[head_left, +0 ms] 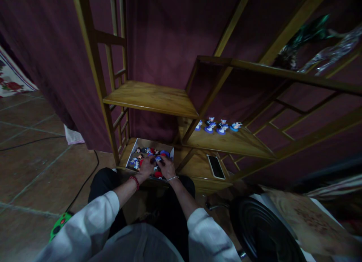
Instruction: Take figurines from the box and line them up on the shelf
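Dim room w/ dark red wall, tiled floor, and a wooden shelf unit (154, 98) in front of me; a phone (216, 166) lies on its low board and a few small blue figurines (217, 126) stand on the mid shelf to the right. On the bottom shelf sits an open box (135, 149) full of small figurines (143, 153). My left hand (147, 166) & right hand (166, 166) are both down in it, side by side, fingers curled over the pieces; right seems to pinch a blue one (158, 159), left's grip I can't tell.

Blue-and-white figurines (216, 126) on a honey-brown wooden shelf (152, 98), a maroon wall (169, 39) behind.
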Demonstrator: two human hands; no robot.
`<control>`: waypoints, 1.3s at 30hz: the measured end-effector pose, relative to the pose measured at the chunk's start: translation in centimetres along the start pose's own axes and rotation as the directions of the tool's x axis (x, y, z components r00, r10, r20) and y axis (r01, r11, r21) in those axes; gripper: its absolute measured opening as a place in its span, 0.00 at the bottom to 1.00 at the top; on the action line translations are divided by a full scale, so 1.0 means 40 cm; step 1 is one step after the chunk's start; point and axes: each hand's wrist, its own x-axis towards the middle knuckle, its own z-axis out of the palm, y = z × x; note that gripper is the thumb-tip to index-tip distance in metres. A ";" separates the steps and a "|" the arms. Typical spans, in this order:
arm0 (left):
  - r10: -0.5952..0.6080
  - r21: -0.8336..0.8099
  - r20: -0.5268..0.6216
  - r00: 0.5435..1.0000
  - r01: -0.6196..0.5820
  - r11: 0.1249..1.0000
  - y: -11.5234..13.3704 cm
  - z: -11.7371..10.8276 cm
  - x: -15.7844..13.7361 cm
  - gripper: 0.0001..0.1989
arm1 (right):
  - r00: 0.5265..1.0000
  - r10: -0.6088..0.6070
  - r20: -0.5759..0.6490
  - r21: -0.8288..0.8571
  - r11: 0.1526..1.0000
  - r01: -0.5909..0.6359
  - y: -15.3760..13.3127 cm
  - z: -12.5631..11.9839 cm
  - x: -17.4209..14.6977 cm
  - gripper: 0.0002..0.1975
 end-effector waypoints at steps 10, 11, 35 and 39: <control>-0.008 -0.012 0.063 0.998 0.009 1.000 0.073 0.017 -0.032 0.08 | 0.990 0.137 -0.015 0.167 0.977 -0.133 -0.001 -0.062 -0.027 0.15; -0.001 -0.013 0.072 0.997 0.002 1.000 0.079 0.020 -0.036 0.09 | 0.989 0.145 -0.026 0.164 0.977 -0.139 0.000 -0.069 -0.031 0.14; 0.265 0.028 0.200 0.943 -0.276 0.961 0.213 0.110 -0.080 0.13 | 0.993 0.109 -0.048 0.299 0.950 -0.090 0.030 -0.275 -0.113 0.13; 0.287 0.043 0.237 0.928 -0.305 0.951 0.263 0.106 -0.095 0.13 | 0.990 0.141 -0.011 0.412 0.903 -0.124 0.027 -0.316 -0.131 0.17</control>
